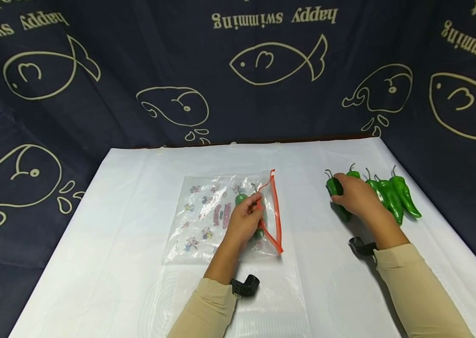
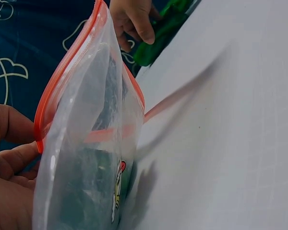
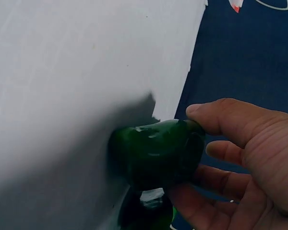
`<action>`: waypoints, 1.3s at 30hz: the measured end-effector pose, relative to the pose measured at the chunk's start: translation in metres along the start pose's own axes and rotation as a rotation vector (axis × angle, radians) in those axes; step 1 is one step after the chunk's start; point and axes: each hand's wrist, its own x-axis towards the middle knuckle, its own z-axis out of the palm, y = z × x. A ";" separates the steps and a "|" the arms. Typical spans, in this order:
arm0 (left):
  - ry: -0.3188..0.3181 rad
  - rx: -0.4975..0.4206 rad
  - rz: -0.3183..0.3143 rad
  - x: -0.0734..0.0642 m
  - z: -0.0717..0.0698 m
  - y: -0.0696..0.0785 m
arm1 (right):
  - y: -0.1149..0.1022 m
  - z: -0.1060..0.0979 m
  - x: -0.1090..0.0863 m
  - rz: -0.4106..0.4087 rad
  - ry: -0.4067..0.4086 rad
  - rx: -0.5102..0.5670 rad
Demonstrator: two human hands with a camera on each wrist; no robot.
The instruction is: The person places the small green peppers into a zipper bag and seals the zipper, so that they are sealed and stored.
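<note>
A clear zip bag (image 1: 197,220) with a red-orange zip edge (image 1: 277,209) and small printed figures lies on the table, its mouth gaping to the right. My left hand (image 1: 243,221) pinches the upper lip of that mouth between thumb and fingers. Green shapes, at least one a pepper (image 1: 241,199), show through the plastic. To the right, my right hand (image 1: 358,196) holds a long green pepper (image 1: 334,188) by its sides, thumb against fingers; in the right wrist view this pepper (image 3: 156,148) is close to the white surface, with another green one below it.
Several more green peppers (image 1: 405,196) lie grouped just right of my right hand. A white cloth (image 1: 128,234) covers the table, with a clear plastic sheet (image 1: 271,300) below the bag. Dark blue printed fabric (image 1: 280,112) hangs behind and at both sides.
</note>
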 end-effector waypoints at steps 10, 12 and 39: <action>0.001 -0.009 0.011 0.008 -0.001 -0.014 | 0.000 0.001 0.002 0.019 -0.005 -0.023; 0.002 -0.010 0.013 0.007 -0.002 -0.014 | 0.001 0.002 0.002 0.028 -0.012 -0.013; 0.000 -0.014 0.003 -0.014 0.001 0.022 | -0.005 -0.002 -0.003 -0.058 0.004 0.268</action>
